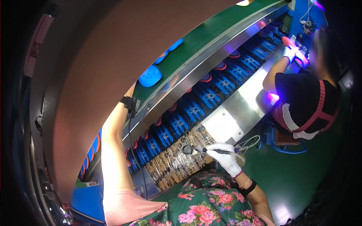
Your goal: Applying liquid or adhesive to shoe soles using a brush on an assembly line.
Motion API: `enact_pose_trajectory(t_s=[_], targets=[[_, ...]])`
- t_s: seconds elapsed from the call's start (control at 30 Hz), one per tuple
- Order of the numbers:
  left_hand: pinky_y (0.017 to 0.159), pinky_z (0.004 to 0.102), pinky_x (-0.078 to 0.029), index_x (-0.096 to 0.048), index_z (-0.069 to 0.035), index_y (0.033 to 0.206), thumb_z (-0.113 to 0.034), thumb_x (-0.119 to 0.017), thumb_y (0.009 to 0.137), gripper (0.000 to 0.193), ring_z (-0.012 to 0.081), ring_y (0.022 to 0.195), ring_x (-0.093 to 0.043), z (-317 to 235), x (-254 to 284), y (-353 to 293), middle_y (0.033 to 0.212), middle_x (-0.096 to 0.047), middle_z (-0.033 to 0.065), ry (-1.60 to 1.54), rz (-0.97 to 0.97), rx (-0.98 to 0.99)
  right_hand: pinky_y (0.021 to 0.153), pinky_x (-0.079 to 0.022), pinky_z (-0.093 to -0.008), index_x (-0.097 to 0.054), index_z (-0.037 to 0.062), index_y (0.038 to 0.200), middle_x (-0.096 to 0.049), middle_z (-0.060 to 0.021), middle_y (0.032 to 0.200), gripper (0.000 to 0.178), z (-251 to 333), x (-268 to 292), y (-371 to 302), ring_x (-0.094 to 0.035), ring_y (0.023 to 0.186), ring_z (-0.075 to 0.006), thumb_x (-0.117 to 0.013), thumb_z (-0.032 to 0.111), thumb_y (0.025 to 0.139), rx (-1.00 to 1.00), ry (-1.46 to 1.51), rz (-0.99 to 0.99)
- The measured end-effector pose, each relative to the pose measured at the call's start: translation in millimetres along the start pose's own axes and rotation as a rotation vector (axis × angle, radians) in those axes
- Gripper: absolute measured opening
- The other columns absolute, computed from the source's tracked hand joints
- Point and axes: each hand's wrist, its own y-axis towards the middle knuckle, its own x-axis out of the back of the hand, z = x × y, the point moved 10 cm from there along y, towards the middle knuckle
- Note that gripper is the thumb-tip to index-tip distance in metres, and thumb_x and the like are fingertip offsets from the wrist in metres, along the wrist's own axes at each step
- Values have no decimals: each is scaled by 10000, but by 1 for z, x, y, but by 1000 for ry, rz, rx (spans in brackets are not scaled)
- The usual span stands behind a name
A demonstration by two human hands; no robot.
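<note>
A worker's white-gloved right hand (224, 157) grasped a slender black-handled brush-like tool (218, 151), fingers closed about the handle, over a ledge wrapped in brown tape and shiny film (170, 168). The tool's tip stood at a small round dark object (187, 150), set inward from the ledge's edges (whether the two touched could not be told). The bare left forearm (115, 150) reached across a shiny metal rail (196, 71) and passed behind a broad brown panel (94, 56), whose curved edge hid the left hand; its grip could not be told. Near that edge, a blue perforated clog-shaped piece (150, 76) lay on a green conveyor belt (192, 45). A close row of blue slatted pieces (211, 98) filled the strip between rail and ledge. Green floor (271, 169) opened rightward, below a co-worker in a black top (298, 90), well apart.
</note>
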Motion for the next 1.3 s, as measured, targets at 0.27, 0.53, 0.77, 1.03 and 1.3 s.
enact_pose_trajectory(t_s=[0.27, 0.53, 0.77, 1.03, 1.3], targets=[[1155, 467, -398, -548, -184, 1516, -550, -682, 951, 686, 383, 1395, -503, -81, 3, -125, 1424, -567, 264, 440, -222, -57, 793, -564, -297, -795, -6, 1003, -778, -108, 965, 143, 8, -18, 4, -724, 879, -168, -786, 23, 863, 39, -31, 47], [985, 413, -487, -701, -154, 1127, -277, -721, 897, 261, 325, 1113, -574, -23, -19, -103, 1117, -625, 161, 270, -157, -49, 807, -565, -297, -796, 14, 1019, -780, -97, 974, 160, 2, -31, -2, -730, 893, -164, -794, 49, 863, 27, -83, 65], [971, 391, -468, -722, -170, 1125, -291, -749, 874, 280, 296, 1057, -571, -30, -17, -69, 1038, -603, 127, 412, -232, -240, 813, -560, -304, -798, 6, 1015, -778, -91, 968, 152, -17, -42, -9, -720, 888, -159, -783, 37, 867, 13, -100, 78], [1163, 442, -370, -524, -210, 1538, -513, -690, 958, 675, 359, 1389, -481, 13, 46, -106, 1453, -570, 216, 386, -409, -196, 832, -561, -303, -796, 13, 1000, -779, -91, 982, 144, -16, -62, -9, -727, 911, -168, -791, 49, 860, 27, -119, 147], [1205, 457, -341, -464, -131, 1578, -754, -782, 724, 1104, 388, 1444, -464, 133, 74, -102, 1559, -470, 272, 230, -433, 431, 836, -560, -296, -800, 14, 1008, -781, -90, 985, 155, -18, -62, -10, -725, 905, -162, -790, 52, 858, -28, -58, 180]])
